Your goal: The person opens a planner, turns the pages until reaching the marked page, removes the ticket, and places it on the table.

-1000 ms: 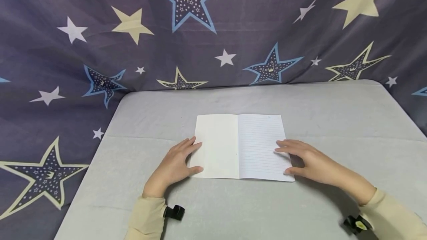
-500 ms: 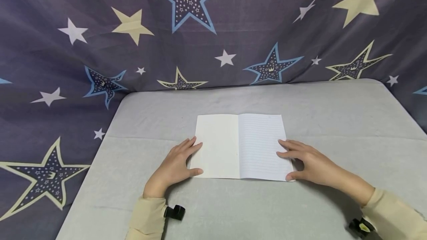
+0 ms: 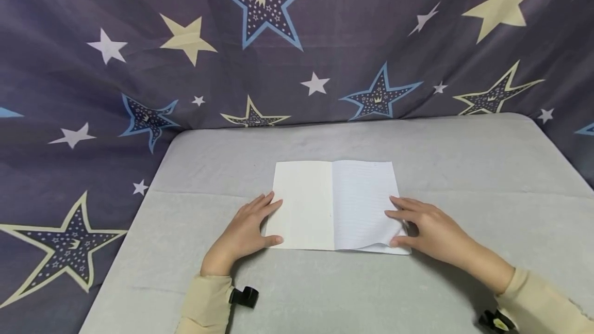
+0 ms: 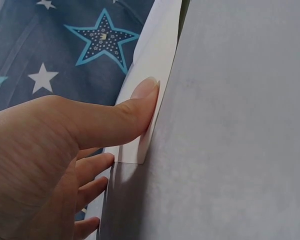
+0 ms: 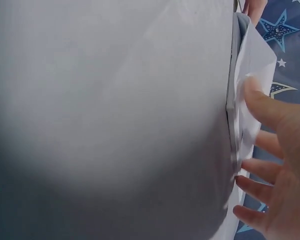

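An open notebook (image 3: 303, 205) lies flat on the table, a blank page on its left and a lined page (image 3: 359, 195) on its right. My left hand (image 3: 243, 228) rests on the blank page's left edge, thumb near the lower corner; the left wrist view shows that thumb (image 4: 140, 102) lying on the paper. At the other side, my right hand (image 3: 429, 228) has its fingertips on the lined page's right edge. Its thumb (image 5: 257, 100) touches the page near the lower corner, where the sheet bulges up and shows paper beneath.
A grey cloth-covered table (image 3: 325, 293) spreads around the notebook. Behind and to the left hangs a dark curtain (image 3: 278, 76) printed with stars. A black wrist camera (image 3: 244, 297) sits on the left sleeve, another (image 3: 496, 321) on the right.
The lined page's lower right corner has buckled upward as my right thumb slid slightly left. My left hand has stayed in place on the notebook.
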{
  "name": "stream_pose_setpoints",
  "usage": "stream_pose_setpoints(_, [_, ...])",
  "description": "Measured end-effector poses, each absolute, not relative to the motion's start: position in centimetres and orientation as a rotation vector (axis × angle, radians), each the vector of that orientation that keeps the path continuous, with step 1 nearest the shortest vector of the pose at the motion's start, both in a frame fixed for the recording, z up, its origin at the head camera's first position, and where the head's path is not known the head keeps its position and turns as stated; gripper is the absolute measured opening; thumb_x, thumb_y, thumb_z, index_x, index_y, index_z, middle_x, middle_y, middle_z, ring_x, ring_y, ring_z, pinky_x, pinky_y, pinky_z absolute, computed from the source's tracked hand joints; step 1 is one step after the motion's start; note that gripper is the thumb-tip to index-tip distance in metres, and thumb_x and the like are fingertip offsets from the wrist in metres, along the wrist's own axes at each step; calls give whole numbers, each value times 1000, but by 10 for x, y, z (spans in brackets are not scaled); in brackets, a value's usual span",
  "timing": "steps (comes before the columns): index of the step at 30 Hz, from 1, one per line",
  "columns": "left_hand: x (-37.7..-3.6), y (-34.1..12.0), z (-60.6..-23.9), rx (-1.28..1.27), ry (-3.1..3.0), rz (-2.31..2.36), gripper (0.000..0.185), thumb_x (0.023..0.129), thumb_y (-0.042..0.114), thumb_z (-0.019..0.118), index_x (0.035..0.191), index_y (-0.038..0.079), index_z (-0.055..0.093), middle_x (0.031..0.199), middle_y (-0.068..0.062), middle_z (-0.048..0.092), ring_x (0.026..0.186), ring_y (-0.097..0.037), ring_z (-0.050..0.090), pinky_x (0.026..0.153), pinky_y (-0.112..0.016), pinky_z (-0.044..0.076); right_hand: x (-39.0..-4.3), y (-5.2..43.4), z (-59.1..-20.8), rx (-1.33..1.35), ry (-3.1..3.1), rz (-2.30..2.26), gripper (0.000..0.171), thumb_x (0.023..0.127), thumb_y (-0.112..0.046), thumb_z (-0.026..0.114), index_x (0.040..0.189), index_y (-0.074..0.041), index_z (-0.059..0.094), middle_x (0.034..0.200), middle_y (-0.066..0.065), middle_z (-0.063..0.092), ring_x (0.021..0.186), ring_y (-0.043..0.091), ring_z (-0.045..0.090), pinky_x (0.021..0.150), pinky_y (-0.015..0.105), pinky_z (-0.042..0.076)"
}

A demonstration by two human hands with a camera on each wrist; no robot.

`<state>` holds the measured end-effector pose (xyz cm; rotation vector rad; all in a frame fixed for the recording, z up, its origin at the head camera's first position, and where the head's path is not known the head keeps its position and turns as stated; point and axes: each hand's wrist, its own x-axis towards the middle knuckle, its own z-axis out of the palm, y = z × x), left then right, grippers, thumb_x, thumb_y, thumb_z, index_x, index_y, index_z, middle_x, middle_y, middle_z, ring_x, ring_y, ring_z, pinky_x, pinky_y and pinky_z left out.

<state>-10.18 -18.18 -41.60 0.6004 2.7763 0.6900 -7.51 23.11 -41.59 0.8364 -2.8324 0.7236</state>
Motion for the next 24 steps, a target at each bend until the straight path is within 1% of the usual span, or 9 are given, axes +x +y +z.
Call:
stream_pose_setpoints(4, [-101, -182, -416, 597, 2770, 695, 82, 81, 37, 81, 149, 9, 45, 160, -13, 29, 148, -35, 21, 117, -59, 18, -74, 226, -416, 749, -2823, 726, 74, 71, -40, 88, 131, -5, 64, 141, 21, 54, 123, 44, 54, 99, 59, 44])
stream_pose_setpoints(10, [-101, -183, -414, 597, 2769, 708, 82, 81, 38, 81, 149, 8, 45, 159, -15, 30, 147, -36, 22, 116, -60, 19, -73, 214, -410, 612, -2775, 788, 101, 70, -41, 89, 148, 1, 42, 151, 24, 40, 130, 47, 46, 101, 62, 40])
stream_pose_setpoints(12, [-100, -182, -413, 598, 2770, 707, 82, 81, 38, 81, 149, 8, 45, 159, -14, 30, 147, -36, 22, 116, -60, 19, -72, 208, -406, 548, -2795, 839, 105, 72, -43, 87, 152, -1, 34, 152, 24, 39, 131, 47, 44, 101, 63, 39])
stream_pose_setpoints(14, [-100, -182, -413, 598, 2772, 705, 82, 81, 37, 81, 149, 8, 45, 159, -14, 30, 147, -36, 22, 116, -60, 18, -70, 200, -401, 488, -2813, 897, 107, 74, -44, 86, 156, -5, 29, 149, 24, 43, 131, 47, 44, 101, 64, 39])
stream_pose_setpoints(17, [-100, -182, -412, 605, 2781, 703, 82, 81, 36, 82, 149, 8, 45, 159, -15, 30, 147, -37, 22, 116, -61, 19, -69, 187, -396, 430, -2820, 999, 105, 76, -41, 85, 158, -13, 26, 145, 21, 50, 131, 45, 45, 103, 63, 38])
stream_pose_setpoints(20, [-100, -181, -412, 595, 2784, 698, 82, 80, 35, 82, 149, 8, 45, 159, -14, 30, 147, -36, 22, 117, -59, 19, -68, 171, -395, 484, -2784, 1056, 98, 77, -36, 85, 156, -14, 32, 148, 16, 48, 133, 41, 45, 106, 60, 37])
stream_pose_setpoints(24, [-100, -181, -413, 585, 2779, 684, 82, 81, 34, 82, 149, 10, 45, 160, -12, 29, 148, -34, 22, 118, -57, 18, -66, 149, -397, 632, -2743, 1053, 91, 78, -38, 84, 153, -12, 40, 153, 9, 42, 135, 35, 45, 108, 55, 38])
